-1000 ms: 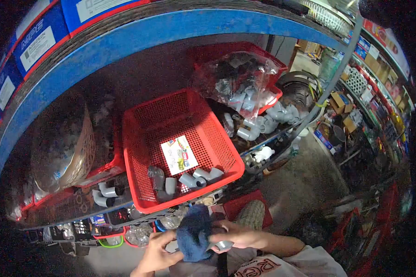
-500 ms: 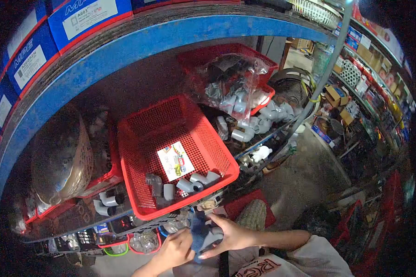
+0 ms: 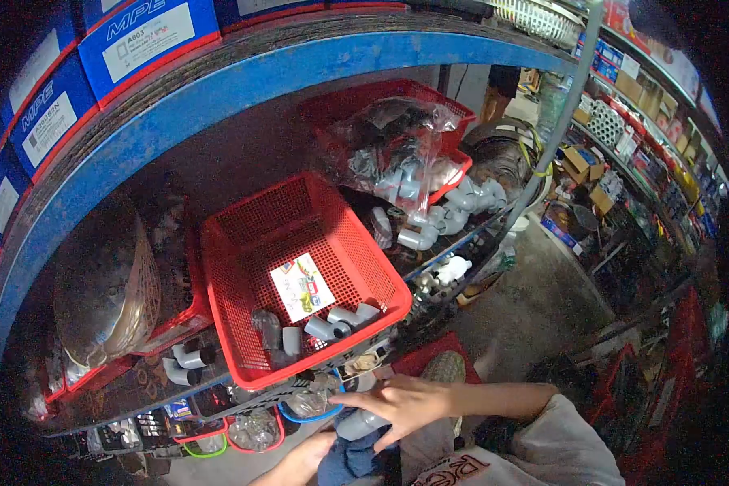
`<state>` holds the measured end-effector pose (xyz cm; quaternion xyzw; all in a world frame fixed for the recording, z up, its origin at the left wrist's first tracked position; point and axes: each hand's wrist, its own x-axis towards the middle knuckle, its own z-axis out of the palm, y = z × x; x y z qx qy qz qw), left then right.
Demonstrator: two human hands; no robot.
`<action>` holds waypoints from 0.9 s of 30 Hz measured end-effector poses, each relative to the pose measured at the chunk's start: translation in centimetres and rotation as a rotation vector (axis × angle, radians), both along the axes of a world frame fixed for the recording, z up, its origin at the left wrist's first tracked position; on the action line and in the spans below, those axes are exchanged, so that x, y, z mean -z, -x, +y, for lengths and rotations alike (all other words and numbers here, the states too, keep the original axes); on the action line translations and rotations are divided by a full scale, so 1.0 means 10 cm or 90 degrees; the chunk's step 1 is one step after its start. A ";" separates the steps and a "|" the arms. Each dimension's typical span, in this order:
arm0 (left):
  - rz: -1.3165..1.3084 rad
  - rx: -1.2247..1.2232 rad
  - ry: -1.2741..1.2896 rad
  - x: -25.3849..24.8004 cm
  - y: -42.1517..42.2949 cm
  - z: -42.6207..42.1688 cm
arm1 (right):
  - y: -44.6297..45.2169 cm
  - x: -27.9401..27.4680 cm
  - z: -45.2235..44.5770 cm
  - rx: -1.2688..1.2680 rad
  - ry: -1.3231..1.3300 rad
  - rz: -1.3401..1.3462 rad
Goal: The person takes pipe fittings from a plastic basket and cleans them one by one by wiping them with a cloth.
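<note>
My right hand [image 3: 417, 402] is closed around a grey pipe fitting [image 3: 360, 424] close to my body, with its fingers over the top and its thumb on the near side. A dark blue cloth [image 3: 347, 462] lies against the underside of the fitting. My left hand [image 3: 309, 455] grips this cloth from the left, its fingertips partly hidden by it. Just beyond my hands, a red perforated basket [image 3: 243, 316] holds several grey pipe elbows [image 3: 326, 328] and a printed white card [image 3: 301, 287].
More grey elbows [image 3: 429, 227] and a clear plastic bag [image 3: 389, 142] lie at the back right of the shelf. Two elbows [image 3: 185, 364] sit left of the basket. Below hang small bins [image 3: 255, 429]. A blue shelf beam [image 3: 283, 61] and a grey post [image 3: 567, 113] frame the space.
The cloth has moved down from around the fitting, leaving more grey showing. My left hand has dropped lower, and my right hand has turned over the top of the fitting.
</note>
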<state>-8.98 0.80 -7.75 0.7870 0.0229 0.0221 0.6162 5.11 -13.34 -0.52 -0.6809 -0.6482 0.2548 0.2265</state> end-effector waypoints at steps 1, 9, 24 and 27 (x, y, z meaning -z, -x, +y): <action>0.048 -0.036 0.066 -0.01 0.00 0.01 | -0.03 0.03 0.00 0.019 -0.014 0.076; -0.192 0.053 -0.525 -0.51 -0.19 0.28 | -0.16 0.18 -0.04 0.306 0.025 0.377; 0.015 0.084 -0.084 0.08 -0.19 0.32 | 0.09 -0.08 -0.05 0.293 -0.047 0.297; 0.254 0.085 0.305 0.06 -0.22 0.30 | 0.10 0.03 -0.07 0.190 -0.212 0.005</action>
